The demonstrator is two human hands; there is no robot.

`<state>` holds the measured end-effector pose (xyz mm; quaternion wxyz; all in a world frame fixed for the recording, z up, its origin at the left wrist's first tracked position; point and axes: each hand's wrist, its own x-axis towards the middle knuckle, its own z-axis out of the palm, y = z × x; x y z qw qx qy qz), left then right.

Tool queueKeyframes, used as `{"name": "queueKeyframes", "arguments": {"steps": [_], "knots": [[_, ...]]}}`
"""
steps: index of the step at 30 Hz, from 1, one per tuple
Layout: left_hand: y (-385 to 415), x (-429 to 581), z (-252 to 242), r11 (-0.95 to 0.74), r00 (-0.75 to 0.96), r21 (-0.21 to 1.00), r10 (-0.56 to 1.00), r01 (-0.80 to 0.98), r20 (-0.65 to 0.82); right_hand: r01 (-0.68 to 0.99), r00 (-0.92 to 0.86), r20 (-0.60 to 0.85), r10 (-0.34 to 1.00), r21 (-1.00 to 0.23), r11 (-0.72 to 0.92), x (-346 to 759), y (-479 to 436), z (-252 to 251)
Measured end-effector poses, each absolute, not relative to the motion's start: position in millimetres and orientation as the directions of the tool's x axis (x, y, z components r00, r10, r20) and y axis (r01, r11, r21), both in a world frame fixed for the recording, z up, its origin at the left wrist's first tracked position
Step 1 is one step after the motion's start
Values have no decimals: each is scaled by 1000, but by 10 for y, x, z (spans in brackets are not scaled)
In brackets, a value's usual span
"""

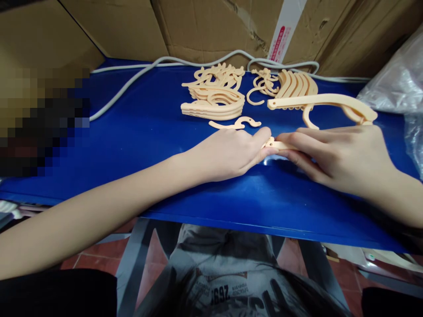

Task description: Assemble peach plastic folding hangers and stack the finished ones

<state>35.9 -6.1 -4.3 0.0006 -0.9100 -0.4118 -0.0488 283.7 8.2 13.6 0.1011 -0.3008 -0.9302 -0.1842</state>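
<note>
My left hand (231, 152) pinches the end of a small beige plastic part, its thumb and fingertips at a pivot with a hole. From the right, my right hand (343, 154) grips the same beige plastic part (286, 146) between thumb and fingers. Just beyond the right hand lies a long curved beige hanger piece (317, 100), with a hook-like piece below it. A loose wavy piece (244, 123) rests behind my left hand. Farther back are a stack of flat beige hanger arms (211, 110) and a heap of small curved pieces (224, 75).
On the blue table (132, 176), a row of curved beige arms (297, 83) sits beside loose hooks (264, 83). A white cable (132, 79) runs along the back by cardboard boxes (211, 31). Clear plastic wrap (393, 83) is at the right.
</note>
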Motion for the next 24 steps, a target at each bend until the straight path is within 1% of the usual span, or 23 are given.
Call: {"name": "queueKeyframes", "arguments": {"steps": [3, 8, 13, 20, 24], "knots": [[-65, 364, -39, -657, 656, -18, 750, 754, 84, 605, -794, 275, 542, 273, 747, 2834, 100, 140], [-55, 341, -90, -690, 689, -66, 704, 721, 171, 588, -806, 261, 531, 248, 770, 2864, 123, 120], [-32, 319, -129, -720, 717, -70, 668, 690, 197, 581, -808, 240, 538, 170, 796, 2889, 126, 112], [-30, 318, -88, -702, 705, -76, 695, 708, 142, 559, -817, 207, 538, 60, 827, 2890, 153, 96], [-31, 317, -89, -712, 710, -42, 692, 701, 133, 561, -814, 192, 549, 14, 828, 2877, 157, 91]]}}
